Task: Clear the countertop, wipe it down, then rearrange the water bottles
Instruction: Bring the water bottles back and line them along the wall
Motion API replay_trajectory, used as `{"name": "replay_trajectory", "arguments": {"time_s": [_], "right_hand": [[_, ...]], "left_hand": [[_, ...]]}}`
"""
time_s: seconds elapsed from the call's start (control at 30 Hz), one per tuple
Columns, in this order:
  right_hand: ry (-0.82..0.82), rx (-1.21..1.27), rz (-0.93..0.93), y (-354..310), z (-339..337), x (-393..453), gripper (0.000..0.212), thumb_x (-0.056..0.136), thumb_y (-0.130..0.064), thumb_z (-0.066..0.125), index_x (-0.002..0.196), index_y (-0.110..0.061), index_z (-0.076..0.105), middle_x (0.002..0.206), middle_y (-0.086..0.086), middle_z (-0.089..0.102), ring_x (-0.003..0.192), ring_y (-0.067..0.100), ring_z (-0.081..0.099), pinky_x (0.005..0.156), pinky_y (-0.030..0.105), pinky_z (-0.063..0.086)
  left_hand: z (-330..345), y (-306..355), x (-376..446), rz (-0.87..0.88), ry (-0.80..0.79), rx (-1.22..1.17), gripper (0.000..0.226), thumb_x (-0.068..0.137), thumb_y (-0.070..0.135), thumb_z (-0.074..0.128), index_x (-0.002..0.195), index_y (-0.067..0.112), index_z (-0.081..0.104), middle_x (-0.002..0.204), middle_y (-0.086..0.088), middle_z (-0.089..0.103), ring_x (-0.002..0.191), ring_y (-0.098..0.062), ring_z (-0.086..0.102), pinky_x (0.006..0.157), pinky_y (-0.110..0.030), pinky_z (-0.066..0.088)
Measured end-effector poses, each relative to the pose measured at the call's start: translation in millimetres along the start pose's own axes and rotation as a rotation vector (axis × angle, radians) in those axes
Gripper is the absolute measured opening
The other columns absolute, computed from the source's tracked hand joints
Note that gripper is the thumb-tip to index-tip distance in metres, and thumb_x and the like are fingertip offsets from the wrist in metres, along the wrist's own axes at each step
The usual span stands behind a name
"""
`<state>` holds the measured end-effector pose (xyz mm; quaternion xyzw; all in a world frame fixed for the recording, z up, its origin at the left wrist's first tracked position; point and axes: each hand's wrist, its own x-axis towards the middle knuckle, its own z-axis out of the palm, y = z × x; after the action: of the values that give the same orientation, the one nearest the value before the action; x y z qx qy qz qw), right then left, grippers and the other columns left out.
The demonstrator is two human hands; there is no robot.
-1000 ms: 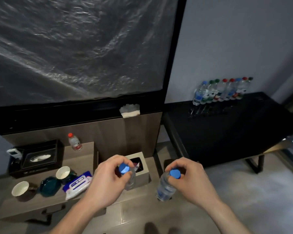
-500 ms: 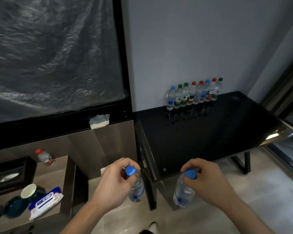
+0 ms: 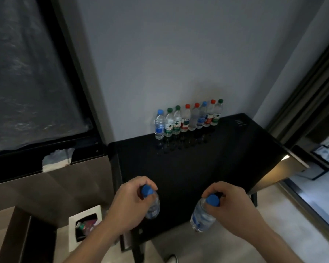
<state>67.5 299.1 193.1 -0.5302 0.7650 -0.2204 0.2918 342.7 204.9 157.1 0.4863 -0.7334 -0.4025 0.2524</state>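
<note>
My left hand [image 3: 130, 203] grips a blue-capped water bottle [image 3: 152, 205] by its neck, above the near left part of the black countertop [image 3: 207, 160]. My right hand [image 3: 234, 207] holds a second blue-capped bottle [image 3: 202, 218] the same way, over the countertop's near edge. Both bottles hang upright in the air. Against the grey wall at the back of the countertop stands a row of several water bottles [image 3: 188, 118] with blue, green and red caps.
A white bin [image 3: 72, 234] with rubbish inside stands on the floor left of the countertop. A white cloth [image 3: 56, 160] lies on the dark ledge at left. A plastic-covered panel fills the upper left. A dark door frame runs down the right.
I have stepped right and closer to the black countertop, carrying both bottles. The low side table with cups and wipes has left the view. Both hands now hang over the countertop's near edge.
</note>
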Motion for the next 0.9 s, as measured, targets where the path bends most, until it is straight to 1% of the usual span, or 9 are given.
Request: {"name": "replay_trajectory", "arguments": {"time_s": [0.07,0.17,0.3,0.43,0.47,0.53,0.73,0.8,0.9], "right_hand": [[0.014,-0.006,0.005,11,-21,23,0.026,0.079,-0.021,0.083,0.083,-0.042,0.070,0.091,-0.025,0.068,0.082,-0.006,0.065,0.066,0.019,0.053],[0.044,-0.015,0.002,29,-49,54,0.028,0.081,-0.019,0.084,0.085,-0.042,0.068,0.095,-0.020,0.068,0.083,-0.007,0.065,0.068,0.019,0.054],[0.052,-0.009,0.017,51,-85,89,0.026,0.082,-0.021,0.084,0.087,-0.040,0.067,0.096,-0.018,0.067,0.078,-0.001,0.066,0.065,0.017,0.050],[0.016,0.033,0.000,80,-119,132,0.024,0.084,-0.023,0.083,0.090,-0.041,0.068,0.096,-0.019,0.067,0.081,-0.006,0.065,0.062,0.016,0.052],[0.000,0.040,-0.003,88,-126,143,0.024,0.084,-0.024,0.083,0.091,-0.041,0.068,0.097,-0.018,0.067,0.080,-0.004,0.066,0.063,0.016,0.052],[-0.039,0.027,-0.022,105,-139,166,0.025,0.084,-0.024,0.083,0.092,-0.042,0.067,0.099,-0.017,0.067,0.079,-0.001,0.067,0.064,0.016,0.052],[-0.162,-0.031,-0.144,159,-185,232,0.028,0.084,-0.019,0.082,0.089,-0.043,0.067,0.101,-0.020,0.065,0.094,-0.013,0.060,0.068,0.018,0.055],[-0.196,-0.044,-0.187,175,-204,253,0.029,0.084,-0.018,0.082,0.089,-0.042,0.067,0.100,-0.021,0.065,0.095,-0.013,0.060,0.071,0.019,0.056],[-0.243,-0.091,-0.269,195,-228,283,0.031,0.081,-0.017,0.083,0.086,-0.043,0.067,0.099,-0.022,0.065,0.095,-0.009,0.062,0.072,0.019,0.057]], "left_hand": [[16,14,37,0.029,-0.028,0.014,0.028,0.089,0.018,0.076,0.095,0.043,0.066,0.103,0.021,0.065,0.098,-0.002,0.065,0.083,-0.031,0.058],[39,33,87,0.074,-0.048,0.065,0.029,0.087,0.016,0.076,0.094,0.043,0.065,0.102,0.023,0.063,0.095,0.000,0.064,0.080,-0.027,0.057],[66,58,132,0.055,-0.074,0.069,0.027,0.088,0.019,0.075,0.094,0.043,0.064,0.105,0.026,0.061,0.098,0.003,0.062,0.077,-0.021,0.055],[93,76,168,0.037,-0.059,0.084,0.025,0.090,0.021,0.073,0.095,0.044,0.064,0.106,0.029,0.059,0.100,0.006,0.061,0.079,-0.022,0.056],[101,80,175,0.026,-0.052,0.090,0.026,0.090,0.021,0.073,0.095,0.044,0.063,0.106,0.030,0.058,0.100,0.006,0.061,0.080,-0.023,0.056],[119,87,187,-0.007,-0.025,0.095,0.027,0.090,0.021,0.073,0.095,0.046,0.063,0.107,0.032,0.057,0.100,0.005,0.061,0.080,-0.026,0.058],[180,108,211,-0.130,0.135,0.071,0.025,0.088,0.015,0.074,0.092,0.039,0.067,0.101,0.019,0.066,0.091,-0.004,0.068,0.080,-0.032,0.060],[200,119,218,-0.171,0.192,0.050,0.024,0.087,0.013,0.074,0.092,0.036,0.068,0.099,0.017,0.068,0.091,-0.006,0.068,0.080,-0.034,0.059],[226,136,228,-0.228,0.270,0.014,0.024,0.087,0.012,0.075,0.092,0.034,0.069,0.096,0.014,0.069,0.088,-0.007,0.068,0.077,-0.030,0.057]]}}
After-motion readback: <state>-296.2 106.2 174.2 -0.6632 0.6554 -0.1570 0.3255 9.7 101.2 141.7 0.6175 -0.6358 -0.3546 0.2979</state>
